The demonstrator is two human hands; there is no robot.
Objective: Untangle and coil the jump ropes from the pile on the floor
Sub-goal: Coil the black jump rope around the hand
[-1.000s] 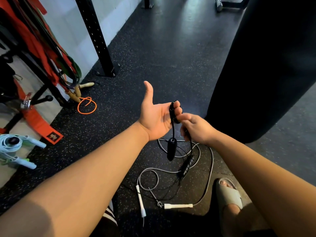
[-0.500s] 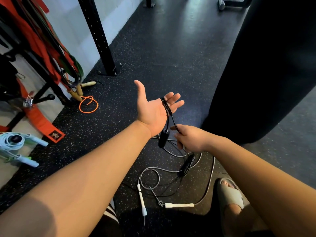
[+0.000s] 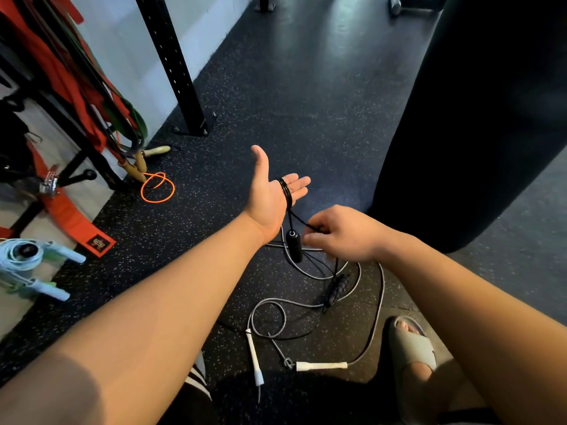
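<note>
The black punching bag [image 3: 475, 118] walls off the right, while open speckled floor [image 3: 306, 87] runs ahead past the rack post [image 3: 171, 62]. The red strap [image 3: 73, 216] bears a patch (lettering too small to read). The left hand [image 3: 270, 194], palm up with fingers straight and thumb splayed, wears coils of the black jump rope [image 3: 286, 191]. The right hand [image 3: 343, 233] pinches its strand beside the dangling handle [image 3: 294, 249], above the grey rope [image 3: 380, 302] on the floor.

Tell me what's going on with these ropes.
A person is partway through coiling a black jump rope: several loops sit around the open left hand, and one black handle dangles below the palm. The right hand pinches the rope's free strand just beneath. Its other handle is down by a gray jump rope with white handles, which lies uncoiled on the floor.
</note>
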